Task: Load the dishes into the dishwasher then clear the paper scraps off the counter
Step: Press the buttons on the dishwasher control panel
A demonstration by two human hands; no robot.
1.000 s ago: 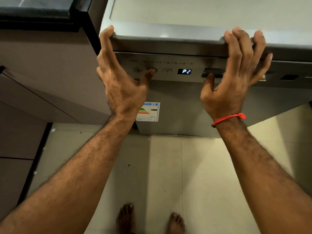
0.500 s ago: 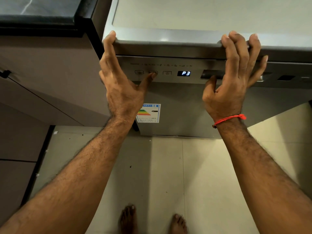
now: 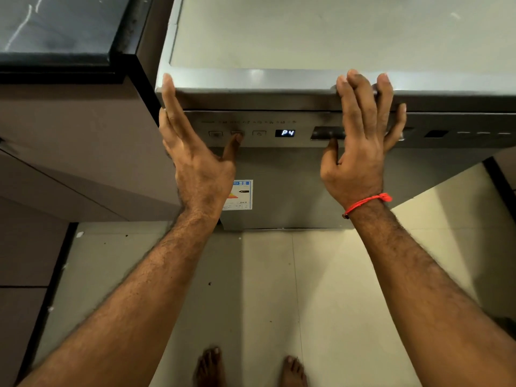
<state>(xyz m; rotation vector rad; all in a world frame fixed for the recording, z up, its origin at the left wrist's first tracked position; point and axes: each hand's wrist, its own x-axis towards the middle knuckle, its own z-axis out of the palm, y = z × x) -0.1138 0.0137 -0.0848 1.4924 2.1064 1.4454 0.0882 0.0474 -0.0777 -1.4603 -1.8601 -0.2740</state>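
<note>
— Where are we standing with the task?

— We are looking at the dishwasher (image 3: 293, 174) right in front of us, beside the dark desk (image 3: 55, 32). Its door is closed and the display (image 3: 284, 132) is showing P4, so we are judging that the dishes are already inside.

— And the hands?

— Our left hand (image 3: 195, 163) is resting its straight fingers on the top edge while the thumb is pressing a button (image 3: 237, 133). Our right hand (image 3: 360, 141) is lying flat there too, fingers released, grasping nothing.

— What is remaining?

— We are thinking the paper scraps are still waiting; they are not showing here.
</note>
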